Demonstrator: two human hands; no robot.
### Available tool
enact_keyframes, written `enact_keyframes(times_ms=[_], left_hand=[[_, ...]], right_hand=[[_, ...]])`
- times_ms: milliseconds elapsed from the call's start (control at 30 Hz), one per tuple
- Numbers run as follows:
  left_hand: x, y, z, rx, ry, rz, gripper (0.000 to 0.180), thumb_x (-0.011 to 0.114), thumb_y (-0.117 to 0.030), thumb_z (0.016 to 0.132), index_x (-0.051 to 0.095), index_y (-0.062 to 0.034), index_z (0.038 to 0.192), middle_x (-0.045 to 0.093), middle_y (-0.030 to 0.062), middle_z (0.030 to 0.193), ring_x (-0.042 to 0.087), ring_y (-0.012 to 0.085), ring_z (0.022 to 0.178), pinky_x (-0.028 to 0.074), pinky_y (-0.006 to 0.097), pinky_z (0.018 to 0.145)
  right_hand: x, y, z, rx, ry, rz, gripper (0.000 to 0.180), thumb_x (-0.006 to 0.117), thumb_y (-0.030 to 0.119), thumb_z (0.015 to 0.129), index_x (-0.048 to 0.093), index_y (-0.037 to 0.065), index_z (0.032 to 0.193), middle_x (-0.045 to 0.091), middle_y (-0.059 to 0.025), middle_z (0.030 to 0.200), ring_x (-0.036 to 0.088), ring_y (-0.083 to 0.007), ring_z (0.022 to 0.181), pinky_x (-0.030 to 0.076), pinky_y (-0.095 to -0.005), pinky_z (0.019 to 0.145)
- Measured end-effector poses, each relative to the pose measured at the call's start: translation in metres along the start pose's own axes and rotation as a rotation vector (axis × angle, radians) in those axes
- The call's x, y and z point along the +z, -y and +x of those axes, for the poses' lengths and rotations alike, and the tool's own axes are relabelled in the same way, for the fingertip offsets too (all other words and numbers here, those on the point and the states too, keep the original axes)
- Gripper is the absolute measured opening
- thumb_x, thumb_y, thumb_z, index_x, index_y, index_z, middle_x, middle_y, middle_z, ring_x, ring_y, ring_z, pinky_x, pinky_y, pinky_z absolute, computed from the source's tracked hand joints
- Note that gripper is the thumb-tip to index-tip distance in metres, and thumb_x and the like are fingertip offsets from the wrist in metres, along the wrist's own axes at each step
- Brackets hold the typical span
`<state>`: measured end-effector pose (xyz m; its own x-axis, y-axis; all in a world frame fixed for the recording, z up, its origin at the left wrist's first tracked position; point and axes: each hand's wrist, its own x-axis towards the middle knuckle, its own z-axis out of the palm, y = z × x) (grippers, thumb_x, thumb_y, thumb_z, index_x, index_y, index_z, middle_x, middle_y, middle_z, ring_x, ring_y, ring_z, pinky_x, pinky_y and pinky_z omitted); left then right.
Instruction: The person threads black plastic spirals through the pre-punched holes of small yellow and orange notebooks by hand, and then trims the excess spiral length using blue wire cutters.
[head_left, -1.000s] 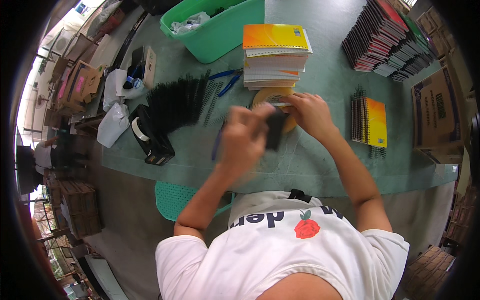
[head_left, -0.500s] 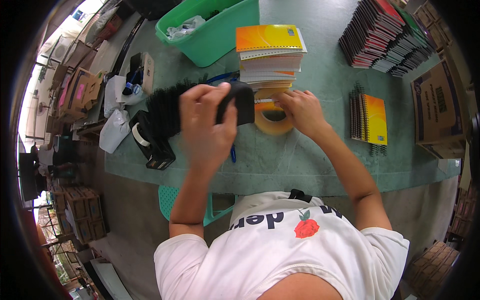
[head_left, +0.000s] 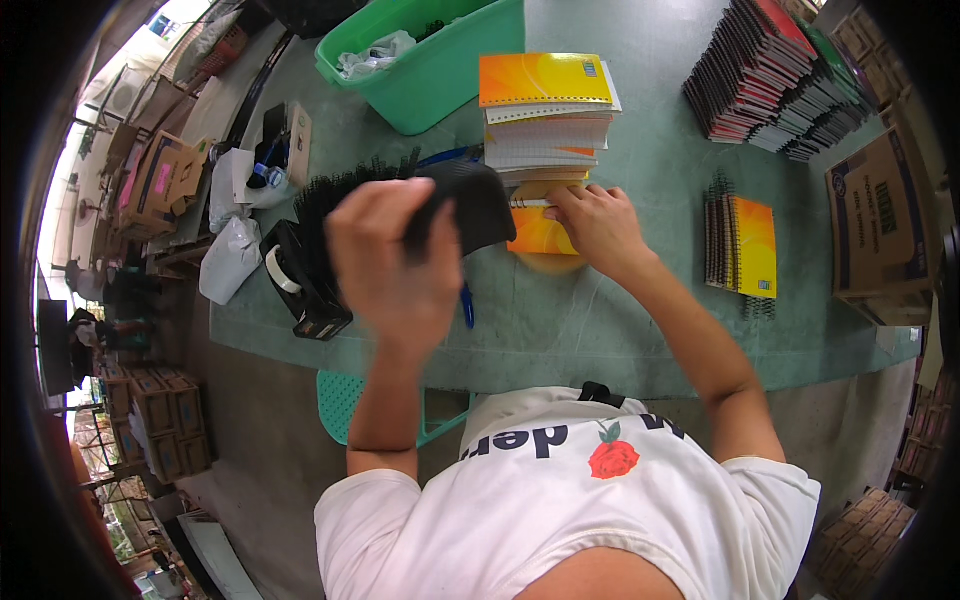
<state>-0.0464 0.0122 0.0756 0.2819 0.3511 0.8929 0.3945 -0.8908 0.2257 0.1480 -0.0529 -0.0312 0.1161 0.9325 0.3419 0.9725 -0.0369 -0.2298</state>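
A small notebook with an orange-yellow cover [head_left: 538, 238] and a row of spiral rings [head_left: 530, 204] lies at mid-table. My right hand [head_left: 602, 228] pinches its edge near the rings. My left hand [head_left: 390, 262], blurred by motion, is closed on a curved black sheet [head_left: 470, 205] that looks like the notebook's back cover, raised to the left of the rings. Under the orange cover peeks a roll of tan tape [head_left: 552, 265]. Just beyond stands a tall stack of loose-leaf notebooks with yellow covers [head_left: 545, 80]. Black spiral coils [head_left: 318, 205] are heaped beside my left hand.
A green tub [head_left: 425, 85] holds plastic bags at the back. Finished yellow notebooks [head_left: 752, 245] sit on the right, with black and red notebooks [head_left: 760, 70] behind them. A black tape dispenser [head_left: 305, 300], a blue pen [head_left: 467, 305] and a carton [head_left: 880, 225] flank the work.
The orange cover has come down flat over the tape roll, which showed its ring before. My left hand has shifted slightly left with the black sheet, which now bends more.
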Motion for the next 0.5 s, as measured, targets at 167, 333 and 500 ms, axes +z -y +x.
enact_keyframes(times_ms=[167,333,500], left_hand=[[0.041,0.007,-0.064,-0.171,0.504,-0.115,0.036,0.067,0.002,0.067,0.063,-0.0065,0.102,0.053,0.0122,0.094,0.055,0.0280,0.090,0.047,0.037,0.076],[0.028,0.002,-0.038,-0.190,0.363,-0.155,0.035,0.067,0.004,0.067,0.063,-0.0073,0.099,0.054,0.0120,0.094,0.056,0.0285,0.089,0.047,0.036,0.076],[0.032,-0.007,-0.065,-0.184,0.610,-0.308,0.031,0.066,0.003,0.068,0.062,-0.0080,0.098,0.054,0.0125,0.096,0.056,0.0321,0.089,0.047,0.039,0.079]], right_hand=[[-0.009,-0.002,0.001,-0.094,-0.052,0.001,0.017,0.063,0.023,0.082,0.060,0.014,0.095,0.064,-0.0010,0.085,0.060,-0.0192,0.085,0.041,-0.0345,0.072],[-0.009,-0.005,-0.006,-0.075,-0.024,-0.017,0.017,0.064,0.019,0.079,0.059,0.014,0.094,0.062,0.0003,0.085,0.060,-0.0180,0.084,0.040,-0.0339,0.069],[-0.014,-0.002,-0.001,-0.084,-0.035,0.072,0.017,0.065,0.018,0.078,0.060,0.013,0.093,0.063,-0.0010,0.083,0.061,-0.0186,0.083,0.041,-0.0338,0.067]])
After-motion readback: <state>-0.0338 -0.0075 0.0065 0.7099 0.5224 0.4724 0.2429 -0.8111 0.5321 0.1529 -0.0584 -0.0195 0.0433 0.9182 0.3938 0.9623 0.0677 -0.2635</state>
